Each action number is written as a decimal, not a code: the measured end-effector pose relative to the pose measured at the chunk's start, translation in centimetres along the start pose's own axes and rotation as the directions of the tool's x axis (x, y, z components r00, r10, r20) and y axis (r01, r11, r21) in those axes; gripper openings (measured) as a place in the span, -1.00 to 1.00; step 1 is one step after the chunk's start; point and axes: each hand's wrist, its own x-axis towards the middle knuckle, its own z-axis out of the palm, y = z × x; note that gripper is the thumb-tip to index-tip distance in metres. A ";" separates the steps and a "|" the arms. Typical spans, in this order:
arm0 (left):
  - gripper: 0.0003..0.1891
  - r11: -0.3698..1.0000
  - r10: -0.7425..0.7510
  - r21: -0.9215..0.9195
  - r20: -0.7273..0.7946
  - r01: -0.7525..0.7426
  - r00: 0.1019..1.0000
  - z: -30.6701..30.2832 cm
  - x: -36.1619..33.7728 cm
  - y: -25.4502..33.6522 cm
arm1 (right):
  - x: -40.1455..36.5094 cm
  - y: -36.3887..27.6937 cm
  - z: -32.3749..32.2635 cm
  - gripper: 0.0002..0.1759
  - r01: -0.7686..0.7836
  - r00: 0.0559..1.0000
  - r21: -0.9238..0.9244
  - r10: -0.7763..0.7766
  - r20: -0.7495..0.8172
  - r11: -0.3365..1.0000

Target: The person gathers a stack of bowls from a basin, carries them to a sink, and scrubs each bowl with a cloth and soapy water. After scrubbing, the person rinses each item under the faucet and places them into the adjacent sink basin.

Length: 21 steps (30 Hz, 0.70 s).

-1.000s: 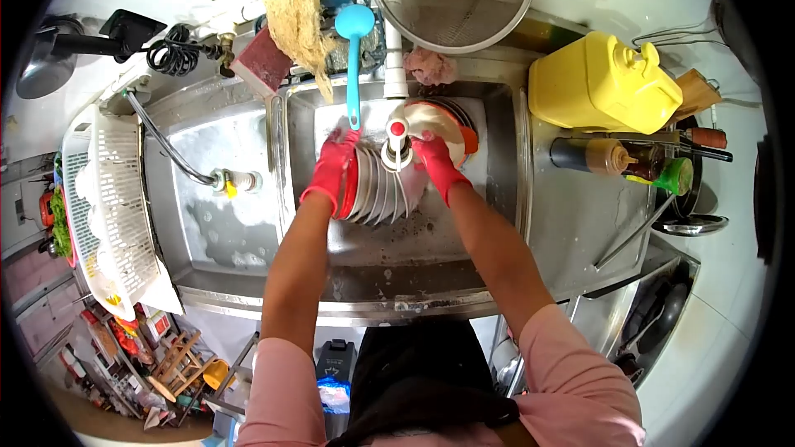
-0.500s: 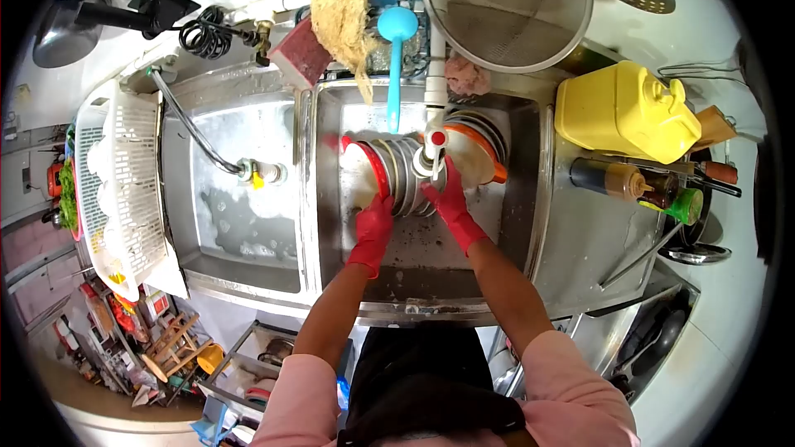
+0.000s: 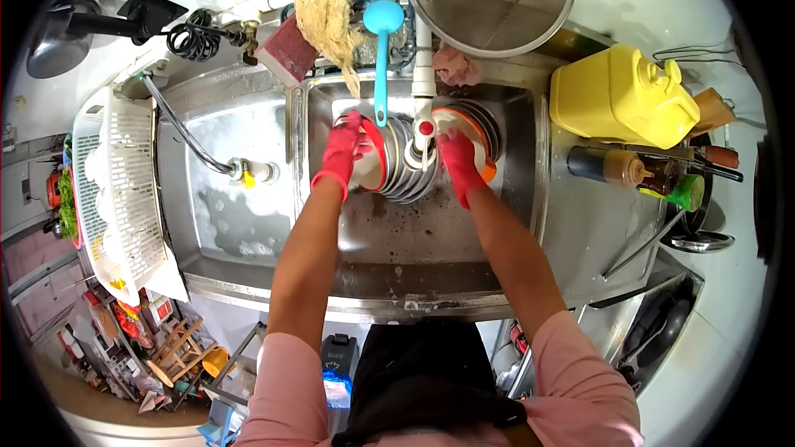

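My left hand (image 3: 337,157), in a red rubber glove, lies along the left end of a row of plates (image 3: 403,170) standing on edge in the right sink basin. Its fingers are stretched out against the red-rimmed dish (image 3: 378,153) at that end. My right hand (image 3: 462,165), in a matching glove, is just right of the white tap (image 3: 424,136), in front of an orange-rimmed dish (image 3: 487,142) that leans with darker dishes. Its fingers point up and apart; whether they press on a dish cannot be made out. The tap hides part of the plate row.
Left is a soapy basin (image 3: 240,232) with a hose and a white plastic rack (image 3: 132,190). Behind the sink sit a blue ladle (image 3: 383,25), a loofah (image 3: 323,12) and a large strainer (image 3: 493,0). A yellow jug (image 3: 621,99) and sauce bottles (image 3: 609,167) stand right.
Both hands have moved up from the lower side of the plate row, the left to its left end, the right to beside the tap. The camera view has shifted slightly.
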 end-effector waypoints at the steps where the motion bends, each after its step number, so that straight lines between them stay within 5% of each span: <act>1: -0.61 0.991 -0.080 -0.116 -0.048 0.074 0.996 -0.2 -1.2 0.9 | -0.2 2.2 0.5 -0.37 0.094 0.992 -0.021 -0.095 -0.079 0.995; 2: -0.57 0.998 0.044 0.038 -0.061 -0.041 0.997 -0.1 -2.0 -0.3 | -1.8 4.4 1.1 -0.27 0.287 0.935 -0.191 -0.319 -0.159 0.939; 3: -0.52 0.969 0.167 0.193 -0.056 -0.153 0.984 0.5 -2.7 -3.2 | -5.4 1.8 -0.7 -0.14 0.067 0.998 0.329 -0.056 -0.042 0.942; 4: -0.45 0.903 0.287 0.343 -0.034 -0.258 0.957 1.1 -3.3 -6.5 | -7.4 0.3 -0.9 -0.02 -0.026 0.998 0.567 -0.007 0.056 0.823; 5: -0.38 0.804 0.396 0.483 0.002 -0.348 0.918 1.7 -4.0 -9.5 | -9.5 -1.1 -1.0 0.12 -0.144 0.987 0.751 0.043 0.153 0.645; 7: -0.32 0.597 0.522 0.656 0.119 -0.461 0.845 2.7 -6.1 -10.1 | -9.8 0.6 2.5 0.31 0.008 0.992 0.798 -0.108 0.072 0.603; 10: -0.42 0.593 0.415 0.695 0.169 -0.407 0.894 3.6 -3.6 -12.5 | -10.1 -2.2 3.5 0.34 0.134 0.988 0.770 -0.147 -0.053 0.624; 11: -0.49 0.530 0.576 0.685 0.141 -0.499 0.805 3.7 -3.6 -13.0 | -9.7 -1.9 3.8 0.31 0.178 0.982 0.727 -0.171 -0.085 0.663; 14: -0.55 0.587 0.570 0.634 0.119 -0.504 0.813 3.6 -3.9 -13.1 | -8.8 -1.2 4.7 0.24 0.201 0.980 0.592 -0.150 -0.134 0.781; 15: -0.66 0.513 0.623 0.690 0.111 -0.511 0.774 3.7 -4.1 -12.7 | -8.5 -1.2 4.8 0.22 0.186 0.981 0.545 -0.126 -0.145 0.817; 18: -0.75 0.500 0.378 0.840 0.007 -0.211 0.926 4.9 -6.3 -11.3 | -7.2 -1.7 2.9 0.27 0.196 0.979 0.309 -0.205 -0.005 0.931; 19: -0.70 0.375 0.343 0.912 0.028 -0.165 0.939 5.1 -6.0 -11.9 | -6.9 -1.9 2.3 0.24 0.216 0.972 0.251 -0.233 0.040 0.943; 21: -0.71 0.448 0.516 0.838 0.042 -0.311 0.856 5.2 -5.9 -11.0 | -4.5 -1.9 1.6 0.13 0.082 0.979 0.059 -0.092 0.180 0.995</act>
